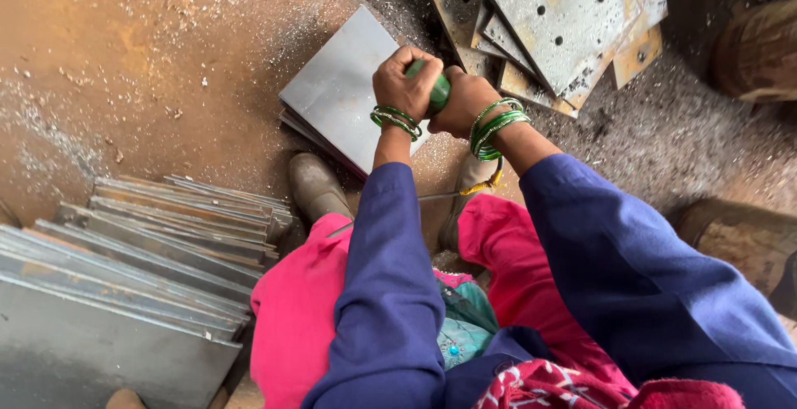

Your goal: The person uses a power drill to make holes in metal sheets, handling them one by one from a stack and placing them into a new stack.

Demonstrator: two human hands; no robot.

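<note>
Seen from above, the left hand (404,85) and right hand (465,102) both clench a green handle (438,92) held over a grey metal sheet (344,89) on the dusty floor, beside rusty drilled plates (564,19).

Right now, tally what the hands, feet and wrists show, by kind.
Hands: 2, left hand and right hand
Green handle: 1, gripped by both
Bangle stacks: 2, left, right
Shoes: 2
Total: 7

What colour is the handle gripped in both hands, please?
Green handle, seen best in the head view.
</note>
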